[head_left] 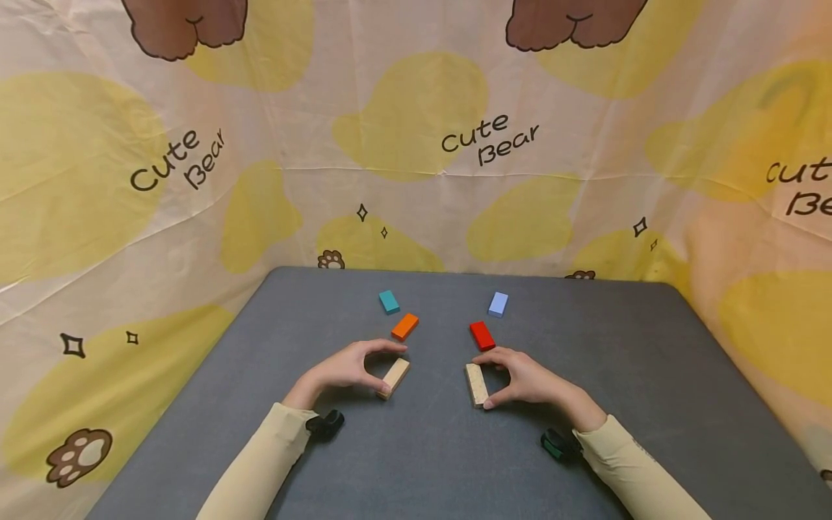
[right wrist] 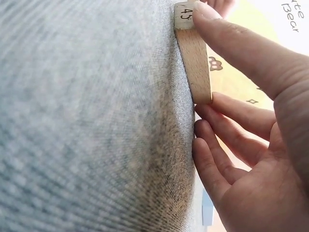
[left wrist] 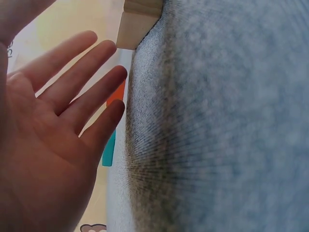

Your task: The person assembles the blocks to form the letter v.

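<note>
Two pale wooden blocks lie on the grey table. My left hand (head_left: 344,367) curves around the left wooden block (head_left: 396,377), thumb at its near end. The other fingers stay spread and fairly straight, apart from its far end; the left wrist view shows this block (left wrist: 139,26) beyond the fingertips. With thumb and index finger, my right hand (head_left: 529,379) pinches the right wooden block (head_left: 477,385) at its two ends. In the right wrist view, that block (right wrist: 195,67) lies on the surface, with "45" printed on the end by the thumb.
Beyond the left hand lie an orange block (head_left: 405,327) and a teal block (head_left: 389,302). A red block (head_left: 482,336) and a light blue block (head_left: 497,304) lie beyond the right hand. A patterned cloth (head_left: 416,144) hangs behind the grey table (head_left: 416,462).
</note>
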Motion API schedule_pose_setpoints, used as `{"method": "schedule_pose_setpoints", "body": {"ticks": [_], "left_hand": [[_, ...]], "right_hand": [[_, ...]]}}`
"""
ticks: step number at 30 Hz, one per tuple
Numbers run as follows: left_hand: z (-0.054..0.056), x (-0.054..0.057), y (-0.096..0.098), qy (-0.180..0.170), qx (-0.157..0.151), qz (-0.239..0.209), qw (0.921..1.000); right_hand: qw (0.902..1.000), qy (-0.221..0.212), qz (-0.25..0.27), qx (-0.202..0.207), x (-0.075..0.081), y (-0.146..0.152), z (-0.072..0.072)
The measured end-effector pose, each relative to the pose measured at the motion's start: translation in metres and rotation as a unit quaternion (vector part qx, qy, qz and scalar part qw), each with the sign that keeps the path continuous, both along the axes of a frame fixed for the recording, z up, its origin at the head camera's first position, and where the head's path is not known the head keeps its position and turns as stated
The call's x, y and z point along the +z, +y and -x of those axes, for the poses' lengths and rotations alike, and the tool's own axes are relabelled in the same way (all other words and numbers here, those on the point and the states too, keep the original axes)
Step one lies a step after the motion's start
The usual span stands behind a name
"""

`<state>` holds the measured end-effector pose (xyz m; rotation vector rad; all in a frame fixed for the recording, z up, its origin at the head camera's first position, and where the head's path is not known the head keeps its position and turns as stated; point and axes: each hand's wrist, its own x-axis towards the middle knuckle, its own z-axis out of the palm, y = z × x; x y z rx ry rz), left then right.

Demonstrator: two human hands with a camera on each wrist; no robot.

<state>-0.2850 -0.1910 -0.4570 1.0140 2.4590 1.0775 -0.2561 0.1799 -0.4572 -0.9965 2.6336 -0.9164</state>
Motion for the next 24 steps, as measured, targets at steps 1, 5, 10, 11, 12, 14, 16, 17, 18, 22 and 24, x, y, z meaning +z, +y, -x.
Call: {"method": "schedule_pose_setpoints", "body": {"ticks": [1, 5, 10, 11, 12, 14, 16, 17, 18, 22, 24], "left_hand": [[0.0003, -0.0003, 0.0, -0.001, -0.001, 0.002, 1.0], [0.0016, -0.0019, -0.0003, -0.007, -0.005, 0.005, 1.0], [0.0034, -0.0025, -0.0011, -0.009, -0.012, 0.016, 0.9998], [0.0037, -0.0025, -0.0012, -0.007, -0.015, 0.016, 0.9997], [0.0041, -0.0026, -0.0016, -0.004, -0.019, 0.016, 0.9997], [0.0047, -0.0028, -0.0023, -0.003, -0.028, 0.013, 0.9995], [0.0052, -0.0031, -0.0032, -0.002, -0.037, 0.012, 0.9993], [0.0054, -0.0033, -0.0036, -0.002, -0.04, 0.012, 0.9991], [0.0056, -0.0035, -0.0039, -0.003, -0.044, 0.01, 0.999], [0.0053, -0.0045, -0.0042, -0.02, -0.049, 0.0, 0.9986], [0.0049, -0.004, -0.0039, -0.028, -0.051, -0.003, 0.9983]], "right_hand": [[1.0, 0.001, 0.0, 0.0, -0.0001, 0.0002, 0.0002], [1.0, 0.001, 0.0, 0.0, -0.001, 0.001, 0.0008], [1.0, 0.005, -0.003, 0.0, -0.0021, 0.0014, 0.0012], [1.0, 0.005, -0.002, -0.001, -0.002, 0.0015, 0.0012], [1.0, 0.006, -0.003, -0.002, -0.002, 0.0015, 0.0011], [1.0, 0.005, 0.0, -0.003, -0.0016, 0.0015, 0.0007], [1.0, 0.002, 0.001, -0.003, -0.0013, 0.0015, 0.0002], [1.0, 0.001, 0.001, -0.003, -0.0011, 0.0016, 0.0], [1.0, 0.0, 0.002, -0.003, -0.0009, 0.0017, -0.0003], [1.0, -0.002, 0.001, -0.004, -0.0005, 0.0016, -0.0012], [1.0, 0.0, 0.002, -0.005, -0.0003, 0.0016, -0.0013]]}}
